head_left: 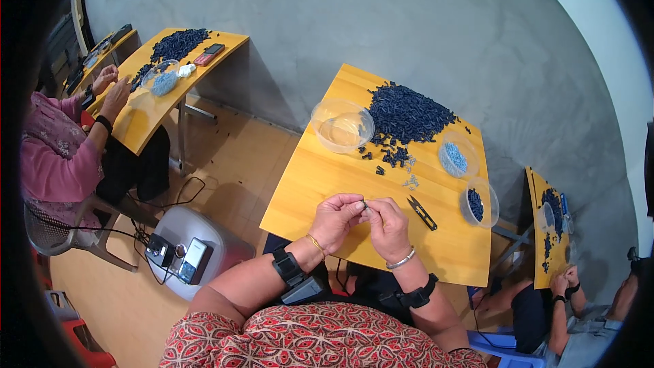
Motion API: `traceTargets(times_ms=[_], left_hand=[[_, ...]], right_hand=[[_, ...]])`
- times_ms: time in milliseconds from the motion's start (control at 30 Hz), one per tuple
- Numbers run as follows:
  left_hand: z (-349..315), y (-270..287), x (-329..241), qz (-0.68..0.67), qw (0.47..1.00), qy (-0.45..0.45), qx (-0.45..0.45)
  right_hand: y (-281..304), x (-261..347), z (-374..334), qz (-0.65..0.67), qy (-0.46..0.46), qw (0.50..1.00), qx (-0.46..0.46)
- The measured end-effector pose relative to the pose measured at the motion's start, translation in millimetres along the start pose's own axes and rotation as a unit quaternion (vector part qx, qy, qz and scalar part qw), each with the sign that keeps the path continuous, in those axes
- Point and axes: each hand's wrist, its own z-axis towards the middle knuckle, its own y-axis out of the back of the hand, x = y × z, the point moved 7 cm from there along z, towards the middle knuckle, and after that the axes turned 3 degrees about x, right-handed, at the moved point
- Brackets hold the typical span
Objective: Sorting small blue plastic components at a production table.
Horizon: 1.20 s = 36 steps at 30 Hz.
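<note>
Over the near edge of the wooden table (300, 187), my left hand (335, 221) and my right hand (389, 233) meet, fingertips pinched together. Between them is a small dark piece (364, 205), mostly hidden by the fingers, its exact kind too small to make out. Black thread snips (422, 213) lie just right of my right hand. Beyond my hands are several loose dark pieces (395, 157) and some tiny pale grey bits (411, 181). A large pile of small dark blue-black pieces (409, 114) covers the far part of the tabletop.
A clear round tub (342, 127) stands at the table's left. On the right are a tub of light blue bits (455, 159) and one with dark pieces (479, 204). Co-workers sit at a left table (146, 119) and a right table (538, 194). A grey box (225, 249) carries devices and cables.
</note>
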Motion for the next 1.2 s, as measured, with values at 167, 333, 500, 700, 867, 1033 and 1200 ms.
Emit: traceTargets(times_ms=[167, 333, 500, 700, 867, 1033, 1200], left_hand=[[-1.2, -7.1, 3.8, 0.022, 0.999, 0.025, 0.035], [-1.6, -11.3, 4.1, -0.01, 0.996, 0.016, 0.083], [0.4, -11.4, 3.4, -0.031, 0.992, 0.014, 0.119], [0.1, -13.2, 0.2, 0.019, 0.992, -0.008, 0.128], [-3.7, -16.9, -5.1, 0.077, 0.99, -0.025, 0.119], [-2.8, -14.8, -5.0, 0.117, 0.985, -0.037, 0.121], [-2.5, -14.8, -7.9, 0.161, 0.978, -0.049, 0.126]], right_hand=[[5.2, -22.3, -8.5, 0.081, -0.077, 0.994, -0.016], [8.3, -30.7, -11.7, 0.152, -0.155, 0.976, 0.01], [5.8, -38.2, -18.7, 0.324, -0.222, 0.919, 0.022], [-2.2, -43.6, -22.1, 0.395, -0.268, 0.878, 0.013], [-4.4, -42.8, -21.6, 0.401, -0.274, 0.874, 0.011], [-4.3, -43.3, -22.2, 0.403, -0.266, 0.876, 0.019], [-5.4, -44.9, -23.0, 0.402, -0.262, 0.877, 0.03]])
